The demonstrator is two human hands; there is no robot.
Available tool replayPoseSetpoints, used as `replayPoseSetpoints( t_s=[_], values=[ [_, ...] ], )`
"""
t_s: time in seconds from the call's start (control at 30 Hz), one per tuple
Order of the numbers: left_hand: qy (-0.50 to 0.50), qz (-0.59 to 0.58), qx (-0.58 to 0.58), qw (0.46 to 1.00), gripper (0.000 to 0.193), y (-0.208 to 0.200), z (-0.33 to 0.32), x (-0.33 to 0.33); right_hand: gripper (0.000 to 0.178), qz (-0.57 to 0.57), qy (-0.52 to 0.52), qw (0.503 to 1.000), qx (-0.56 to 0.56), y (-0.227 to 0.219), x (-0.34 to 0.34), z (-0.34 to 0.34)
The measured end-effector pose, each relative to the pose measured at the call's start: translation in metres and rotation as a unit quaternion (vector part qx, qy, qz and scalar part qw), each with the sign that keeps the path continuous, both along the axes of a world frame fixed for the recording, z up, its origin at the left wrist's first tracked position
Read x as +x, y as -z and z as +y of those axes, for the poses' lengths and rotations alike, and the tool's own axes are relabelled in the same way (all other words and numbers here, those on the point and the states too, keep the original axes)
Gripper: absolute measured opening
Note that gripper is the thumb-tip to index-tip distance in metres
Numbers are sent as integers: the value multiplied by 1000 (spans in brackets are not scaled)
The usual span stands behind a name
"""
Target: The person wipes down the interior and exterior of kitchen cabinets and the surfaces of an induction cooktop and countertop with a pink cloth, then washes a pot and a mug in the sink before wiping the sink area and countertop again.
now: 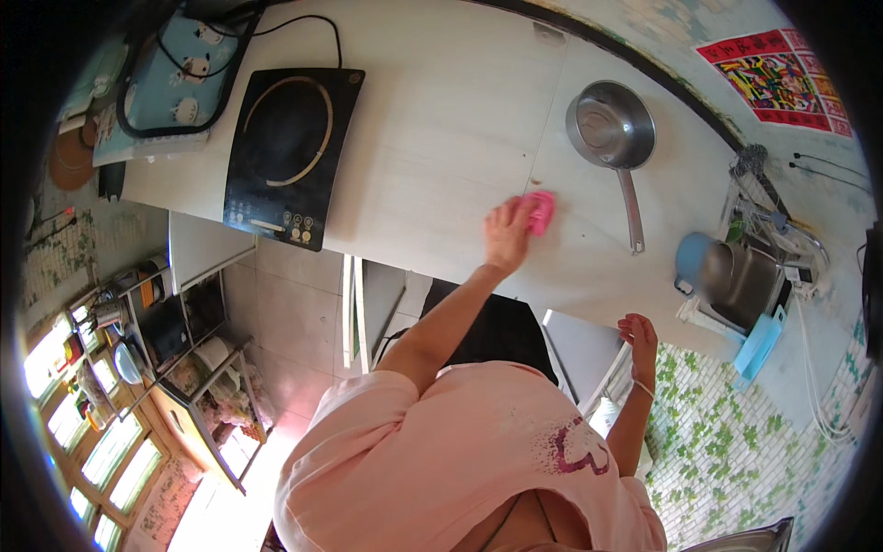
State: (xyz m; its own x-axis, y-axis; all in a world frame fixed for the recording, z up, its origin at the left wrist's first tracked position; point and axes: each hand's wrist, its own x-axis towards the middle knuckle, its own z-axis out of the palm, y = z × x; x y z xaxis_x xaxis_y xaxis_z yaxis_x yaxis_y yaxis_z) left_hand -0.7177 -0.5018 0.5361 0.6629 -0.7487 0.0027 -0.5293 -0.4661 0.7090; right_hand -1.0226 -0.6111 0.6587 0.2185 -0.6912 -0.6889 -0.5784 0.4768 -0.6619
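Observation:
My left hand (508,237) is closed over a pink cloth (542,212) and presses it onto the pale countertop (432,147). Part of the cloth bunches out past the fingertips. Close to it on the counter lies a small brown speck. My right hand (640,339) hangs near the counter's front edge with its fingers loosely apart and nothing in them. To the right of the cloth stands a metal saucepan (611,125), its handle pointing toward me.
A black induction cooktop (292,156) sits at the left of the counter, its cord running back. At the right are a sink basin (750,281), a blue pot (692,258) and a light blue tray (762,345). Cabinet doors (589,345) stand ajar below the front edge.

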Motion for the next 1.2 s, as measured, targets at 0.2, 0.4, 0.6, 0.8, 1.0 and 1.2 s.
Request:
replayPoseSetpoints(
  t_s=[0.2, 0.4, 0.6, 0.8, 1.0, 1.2],
  values=[
    [-106, 566, -378, 725, 45, -49, 56, 58, 21, -3, -13, 1000, -7, -4, 22, -7],
    [-436, 26, -324, 839, 30, -94, 220, 188, 22, -16, -40, 999, -19, 10, 47, -17],
    [-516, 415, -343, 667, 30, -37, 326, 271, 23, -13, -78, 997, 15, 13, 95, -16],
    [-518, 377, -324, 696, 39, -23, 285, 270, 24, 2, -76, 997, 7, 10, 104, -7],
    [-496, 367, -299, 728, 28, -16, 249, 294, 24, 17, -83, 996, 29, 11, 112, 5],
    [-435, 398, -339, 733, 38, -3, 222, 316, 23, 8, -90, 996, 26, 8, 121, 7]
  ],
)
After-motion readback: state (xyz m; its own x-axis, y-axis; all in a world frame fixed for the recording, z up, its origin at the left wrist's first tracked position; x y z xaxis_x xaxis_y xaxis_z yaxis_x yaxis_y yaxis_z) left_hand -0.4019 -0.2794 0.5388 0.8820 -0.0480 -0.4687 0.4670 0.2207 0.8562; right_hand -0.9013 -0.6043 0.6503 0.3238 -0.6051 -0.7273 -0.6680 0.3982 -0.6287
